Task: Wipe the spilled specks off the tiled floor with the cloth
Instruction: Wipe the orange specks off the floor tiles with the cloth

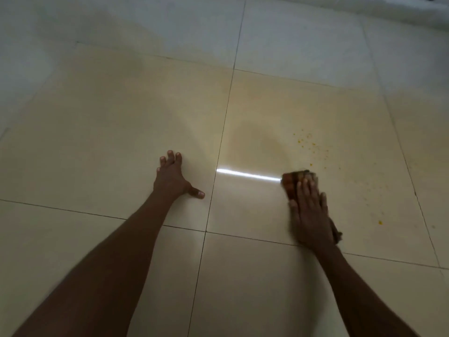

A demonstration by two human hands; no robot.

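My right hand (309,212) presses flat on a brown-orange cloth (292,182) lying on the beige tiled floor (121,117); the cloth pokes out past my fingertips and behind my wrist. Yellow specks (308,143) are scattered on the tile just beyond and to the right of the cloth, and a single larger speck (380,223) lies to the right of my hand. My left hand (173,177) rests on the floor with fingers spread and holds nothing. A damp, darker smear (257,139) shows beyond and to the left of the cloth.
Grout lines divide the floor into large tiles. A bright streak of reflected light (247,175) runs between my hands. A pale raised edge or wall base (413,13) runs along the far right.
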